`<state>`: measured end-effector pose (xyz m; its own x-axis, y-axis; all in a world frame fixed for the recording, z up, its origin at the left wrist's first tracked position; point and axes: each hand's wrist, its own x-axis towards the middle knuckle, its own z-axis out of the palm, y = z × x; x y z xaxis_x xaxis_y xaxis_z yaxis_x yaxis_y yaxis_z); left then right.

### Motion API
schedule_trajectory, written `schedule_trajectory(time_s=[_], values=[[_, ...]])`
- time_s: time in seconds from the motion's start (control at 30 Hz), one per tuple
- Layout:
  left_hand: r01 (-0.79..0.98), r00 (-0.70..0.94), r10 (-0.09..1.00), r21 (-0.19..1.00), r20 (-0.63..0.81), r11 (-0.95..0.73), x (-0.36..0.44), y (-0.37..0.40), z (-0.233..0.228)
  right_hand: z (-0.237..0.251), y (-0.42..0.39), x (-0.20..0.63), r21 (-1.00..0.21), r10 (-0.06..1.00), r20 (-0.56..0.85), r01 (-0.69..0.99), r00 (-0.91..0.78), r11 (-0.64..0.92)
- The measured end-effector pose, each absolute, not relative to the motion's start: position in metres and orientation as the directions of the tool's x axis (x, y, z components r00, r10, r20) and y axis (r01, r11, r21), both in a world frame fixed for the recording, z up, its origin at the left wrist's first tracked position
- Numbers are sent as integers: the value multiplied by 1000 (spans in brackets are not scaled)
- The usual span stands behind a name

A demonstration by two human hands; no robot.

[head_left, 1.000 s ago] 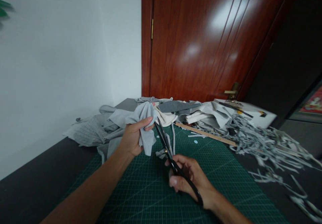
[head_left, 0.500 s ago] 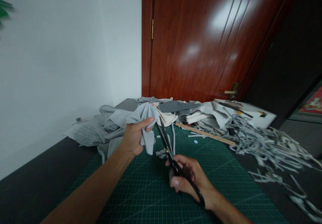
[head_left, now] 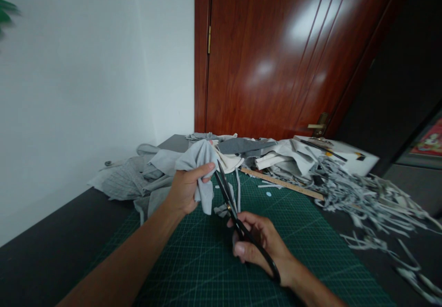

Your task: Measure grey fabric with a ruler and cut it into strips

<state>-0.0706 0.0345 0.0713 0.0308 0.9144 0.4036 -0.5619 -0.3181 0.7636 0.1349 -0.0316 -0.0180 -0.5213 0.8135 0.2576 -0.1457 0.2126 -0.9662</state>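
My left hand [head_left: 188, 187] is closed on a bunched piece of light grey fabric [head_left: 196, 156], part of which hangs below the fingers. In my right hand [head_left: 264, 240] is a pair of black-handled scissors [head_left: 228, 201], with the blades slightly apart and pointing up and away from me. The blade tips are at the right edge of the fabric; whether they touch it I cannot tell. Below both hands lies a green cutting mat [head_left: 203, 261] with a grid. A small grey scrap [head_left: 221, 210] rests on it behind the scissors.
A heap of grey cloth [head_left: 127, 178] lies to the left, and more fabric [head_left: 247, 146] at the back. A wooden ruler [head_left: 283, 184] crosses the mat's far right. Beyond it are a tangle of grey strips [head_left: 348, 187] and a white box [head_left: 366, 159]. A brown door [head_left: 255, 67] stands behind.
The fabric in my left hand has shifted slightly, its hanging end a little lower and further right. My right hand and the scissors have hardly moved.
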Motion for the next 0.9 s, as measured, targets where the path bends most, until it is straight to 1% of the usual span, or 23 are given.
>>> schedule_trajectory(time_s=[0.13, 0.27, 0.53, 0.7, 0.9], values=[[-518, 60, 917, 797, 395, -310, -69, 32, 70, -19, -29, 135, -958, 822, 286, -124, -493, 260], [-455, 23, 920, 823, 392, -340, -68, 31, 65, -22, -26, 135, -950, 825, 310, -123, -474, 286], [-363, 13, 901, 841, 434, -400, -70, 34, 59, -21, -26, 135, -951, 836, 309, -120, -453, 286], [-291, 7, 902, 864, 431, -410, -68, 31, 61, -19, -27, 135, -950, 835, 310, -115, -454, 290], [-274, -5, 900, 865, 436, -421, -68, 31, 60, -15, -29, 134, -951, 834, 307, -110, -459, 289]])
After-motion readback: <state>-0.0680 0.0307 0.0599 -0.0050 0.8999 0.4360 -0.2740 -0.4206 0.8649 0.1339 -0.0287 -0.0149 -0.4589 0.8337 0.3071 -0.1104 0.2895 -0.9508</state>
